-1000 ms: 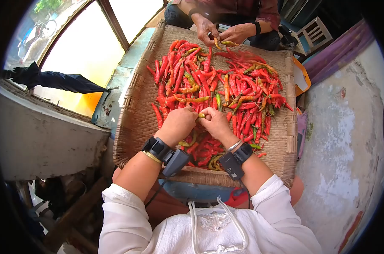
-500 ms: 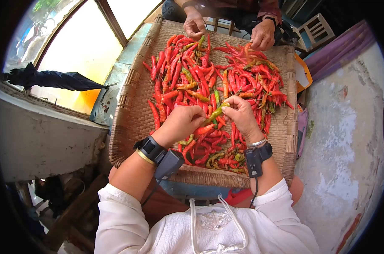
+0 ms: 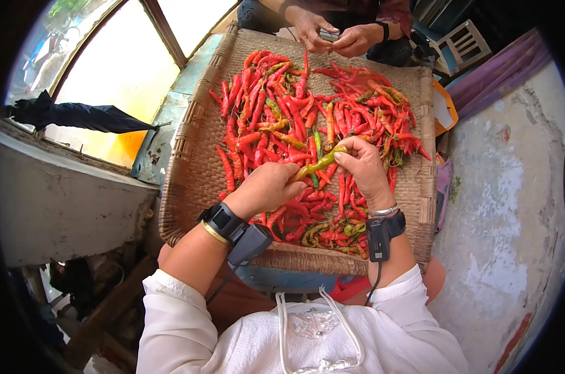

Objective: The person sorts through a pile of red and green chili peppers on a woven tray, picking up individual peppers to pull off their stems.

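A long, slender, yellow-green chili pepper (image 3: 320, 164) stretches between the left hand (image 3: 265, 186) and right hand (image 3: 365, 168), slanting upward rightward, over loosely heaped red chilies (image 3: 340, 119).

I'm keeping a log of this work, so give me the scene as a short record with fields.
Left hand: holds the near end of a yellow-green pepper
Right hand: pinches the pepper's far end
Tray: woven, bare along its left side
On the tray: many red peppers, a few greenish ones
Other person's hands: close together at the tray's far end
Left of tray: dark folded umbrella
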Motion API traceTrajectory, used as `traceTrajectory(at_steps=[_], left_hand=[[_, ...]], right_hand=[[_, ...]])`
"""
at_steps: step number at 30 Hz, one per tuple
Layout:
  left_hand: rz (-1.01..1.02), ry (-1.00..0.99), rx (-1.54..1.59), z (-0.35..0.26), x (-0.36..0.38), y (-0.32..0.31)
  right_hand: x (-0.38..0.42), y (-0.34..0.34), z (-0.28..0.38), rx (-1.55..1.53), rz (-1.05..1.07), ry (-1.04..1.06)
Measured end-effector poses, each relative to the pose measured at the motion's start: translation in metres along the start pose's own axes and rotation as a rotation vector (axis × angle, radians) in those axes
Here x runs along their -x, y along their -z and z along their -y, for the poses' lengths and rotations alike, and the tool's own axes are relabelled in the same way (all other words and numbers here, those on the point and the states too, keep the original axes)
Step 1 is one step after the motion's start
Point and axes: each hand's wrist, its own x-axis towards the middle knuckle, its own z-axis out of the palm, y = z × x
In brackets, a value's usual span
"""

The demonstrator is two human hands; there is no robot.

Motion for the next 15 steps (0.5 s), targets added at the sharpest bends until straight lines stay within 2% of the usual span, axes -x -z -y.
traceTrajectory(at_steps=[1, 5, 7, 9, 11, 12, 13, 15], left_hand=[[-0.024, -0.002, -0.063, 0.002, 0.0, -0.002], [-0.103, -0.104, -0.043, 0.01, 0.001, -0.004], [-0.051, -0.056, -0.185, 0.007, 0.002, -0.003], [-0.026, -0.041, -0.239, 0.007, 0.003, -0.005], [0.011, -0.026, -0.294, 0.006, 0.003, -0.006], [0.065, -0.012, -0.327, 0.006, 0.004, -0.005], [0.118, 0.002, -0.361, 0.005, 0.005, -0.005], [0.127, 0.0, -0.369, 0.006, 0.006, -0.005]], right_hand=[[-0.002, 0.008, 0.0, 0.002, 0.001, 0.001], [-0.011, 0.038, -0.011, -0.508, -0.46, 0.087], [-0.013, 0.039, -0.022, -0.642, -0.525, 0.006], [-0.011, 0.026, -0.032, -0.459, -0.339, -0.121], [-0.015, 0.004, -0.041, 0.069, -0.155, -0.197], [-0.018, -0.005, -0.051, 0.582, -0.112, 0.127], [-0.013, -0.009, -0.057, 0.802, -0.16, 0.15], [-0.012, -0.014, -0.061, 0.855, -0.012, 0.14]])
